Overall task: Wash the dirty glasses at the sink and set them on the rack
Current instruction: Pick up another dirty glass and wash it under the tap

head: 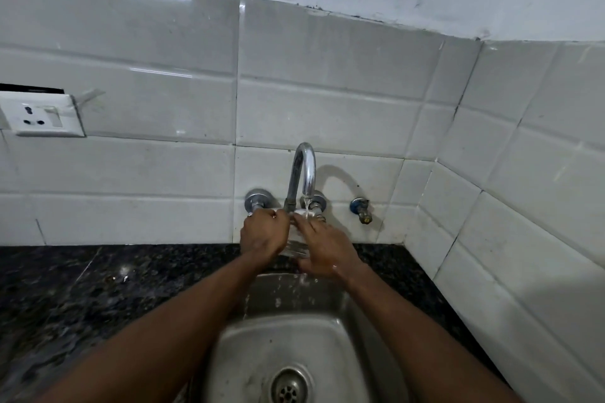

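Note:
A clear glass is held upright under the chrome tap, and a thin stream of water runs into its mouth. My left hand grips the glass from the left side. My right hand lies against its right side with the fingers stretched up towards the rim. Most of the glass is hidden between the two hands. The steel sink is below, wet, with its drain near the bottom edge. No rack is in view.
A dark granite counter runs left of the sink. White tiled walls meet in a corner at the right. A power socket is on the left wall. A small blue-capped valve sticks out right of the tap.

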